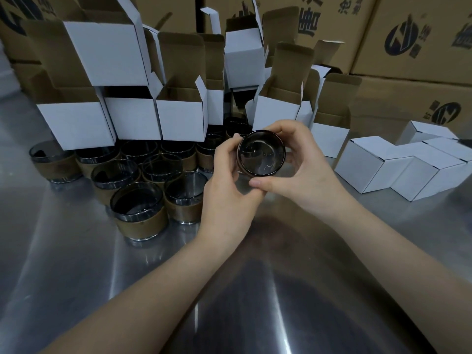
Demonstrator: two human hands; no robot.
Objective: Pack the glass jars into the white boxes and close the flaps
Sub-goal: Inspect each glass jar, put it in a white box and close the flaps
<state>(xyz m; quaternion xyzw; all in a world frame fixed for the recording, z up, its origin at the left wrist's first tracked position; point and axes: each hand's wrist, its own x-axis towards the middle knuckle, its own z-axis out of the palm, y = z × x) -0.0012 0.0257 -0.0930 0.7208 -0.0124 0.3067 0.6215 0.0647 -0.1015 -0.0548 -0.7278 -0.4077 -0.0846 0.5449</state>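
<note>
Both hands hold one dark glass jar [261,154] above the metal table, tilted so its open mouth faces me. My left hand [231,185] grips its left side and my right hand [304,164] curls around its right side, thumb underneath. Several more jars [139,209] with brown paper sleeves stand grouped at the left. Behind them, open white boxes [182,121] with raised flaps stand stacked in rows. Closed white boxes [370,164] lie at the right.
The steel table [255,290] is shiny and reflective in front of me. Large brown printed cartons [413,34] are piled along the back and right. An open white box [275,114] stands just behind the held jar.
</note>
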